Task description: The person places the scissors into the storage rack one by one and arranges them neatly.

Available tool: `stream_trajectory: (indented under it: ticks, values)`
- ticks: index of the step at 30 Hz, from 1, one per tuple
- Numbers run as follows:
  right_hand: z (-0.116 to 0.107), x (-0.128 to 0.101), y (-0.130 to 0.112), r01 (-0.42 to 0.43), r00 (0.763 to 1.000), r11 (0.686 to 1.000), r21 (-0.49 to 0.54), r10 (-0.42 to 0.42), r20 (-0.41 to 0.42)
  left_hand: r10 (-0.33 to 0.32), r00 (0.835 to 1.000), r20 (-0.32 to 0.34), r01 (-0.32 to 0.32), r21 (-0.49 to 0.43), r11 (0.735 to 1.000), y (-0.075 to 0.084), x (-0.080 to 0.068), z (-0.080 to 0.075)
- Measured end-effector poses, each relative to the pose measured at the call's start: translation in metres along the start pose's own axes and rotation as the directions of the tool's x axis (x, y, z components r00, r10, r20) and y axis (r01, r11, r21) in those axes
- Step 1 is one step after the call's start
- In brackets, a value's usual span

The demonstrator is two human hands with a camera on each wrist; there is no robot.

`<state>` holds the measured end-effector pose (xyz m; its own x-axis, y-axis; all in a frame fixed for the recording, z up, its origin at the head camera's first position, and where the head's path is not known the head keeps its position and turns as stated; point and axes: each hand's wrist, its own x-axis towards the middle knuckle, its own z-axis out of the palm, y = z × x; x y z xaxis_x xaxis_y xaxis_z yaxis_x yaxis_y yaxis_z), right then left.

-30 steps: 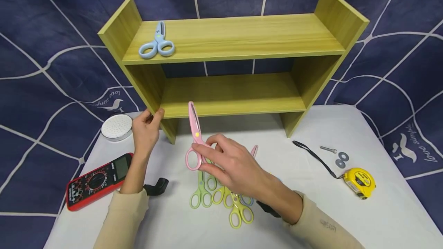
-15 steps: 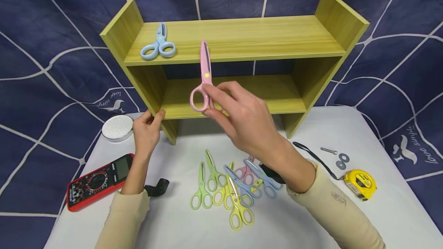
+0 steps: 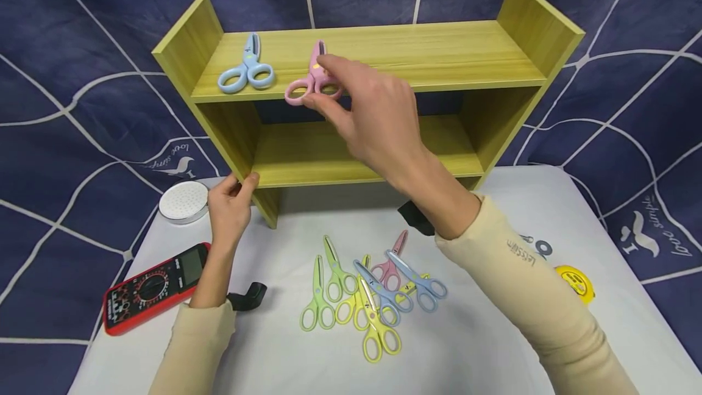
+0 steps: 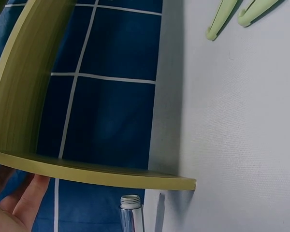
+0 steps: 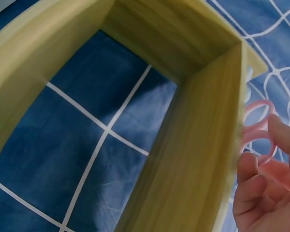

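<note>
The right hand (image 3: 373, 114) reaches up to the top board of the wooden shelf (image 3: 384, 53) and pinches the pink scissors (image 3: 309, 81) by their handle loops, thumb below and fingers over the top. The pink scissors lie at the front edge of that top board, blades pointing toward the back, with one loop hanging a little over the edge. Just to their left on the same board lie blue scissors (image 3: 247, 72), apart from the pink pair. In the right wrist view the pink loops (image 5: 256, 130) show beside the fingertips (image 5: 246, 169) at the board's edge.

The left hand (image 3: 231, 206) grips the lower left corner of the shelf, fingers curled round the side panel where the lower board meets it.

On the white table (image 3: 493, 346) in front of the shelf lies a heap of scissors (image 3: 367, 291) in green, yellow, blue and pink, overlapping one another. To the left are a red multimeter (image 3: 153, 285) and a round white disc (image 3: 184, 200); a yellow tape measure (image 3: 576, 282) peeks out behind the right sleeve.
</note>
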<state>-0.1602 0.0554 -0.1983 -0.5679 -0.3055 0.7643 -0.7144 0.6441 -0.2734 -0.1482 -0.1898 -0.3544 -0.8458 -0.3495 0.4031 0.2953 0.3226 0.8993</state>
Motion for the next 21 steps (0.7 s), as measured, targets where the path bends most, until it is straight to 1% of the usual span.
stream_trajectory:
  ticks: [3,5,9,11,13,15,16,18,19,20,21]
  values:
    - [0.001,0.012,0.0,-0.084,0.993,0.995,-0.054,0.089,0.081,-0.005,1.0,0.006,0.005,-0.005,1.0,-0.001,0.0,0.0]
    - [0.001,0.019,0.0,-0.117,0.982,0.988,-0.103,0.13,0.134,-0.01,1.0,0.006,0.01,-0.003,1.0,-0.001,-0.001,-0.001]
    - [0.0,0.028,-0.002,-0.138,0.965,0.976,-0.167,0.17,0.197,-0.018,1.0,0.003,0.018,0.001,1.0,-0.001,-0.002,-0.001]
    - [-0.001,0.029,-0.002,-0.145,0.961,0.973,-0.178,0.181,0.21,-0.021,1.0,0.006,0.021,0.0,1.0,-0.001,-0.002,0.0]
    - [-0.001,0.028,-0.002,-0.143,0.963,0.975,-0.172,0.176,0.202,-0.024,1.0,0.009,0.024,-0.008,1.0,-0.001,-0.001,0.0]
    - [-0.001,0.024,-0.001,-0.131,0.973,0.981,-0.143,0.155,0.17,-0.026,1.0,0.009,0.026,-0.009,1.0,0.0,-0.001,0.0]
    - [-0.001,0.021,0.0,-0.111,0.982,0.987,-0.117,0.127,0.137,-0.027,1.0,0.008,0.027,-0.008,1.0,0.0,-0.001,0.0]
    - [0.002,0.012,0.002,-0.043,0.999,0.998,-0.038,0.044,0.031,-0.027,1.0,0.002,0.027,-0.005,1.0,0.0,-0.001,0.0]
    - [0.004,0.006,0.002,0.008,1.0,1.0,-0.006,-0.008,-0.026,-0.026,1.0,0.0,0.026,-0.001,1.0,0.0,-0.001,0.0]
    - [0.006,-0.003,0.002,0.069,0.994,0.997,0.024,-0.067,-0.085,-0.026,1.0,0.0,0.026,0.005,1.0,0.0,-0.001,0.0]
    - [0.01,-0.012,0.002,0.132,0.983,0.99,0.048,-0.125,-0.133,-0.026,1.0,0.001,0.026,0.008,1.0,0.001,-0.001,0.0]
